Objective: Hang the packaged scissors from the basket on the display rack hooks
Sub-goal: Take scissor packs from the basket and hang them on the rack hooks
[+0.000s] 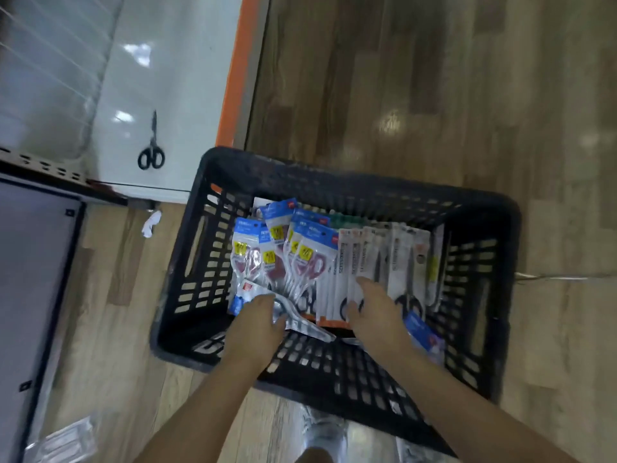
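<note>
One loose scissors lies on shelf beside basket.

The black basket is open on top, so a hand can drop straight in, but the packaged scissors pretty much carpet the bottom and both hands already crowd the near wall. Bare wood floor lies beyond it and to the right; a white shelf with loose scissors blocks the left.
</note>
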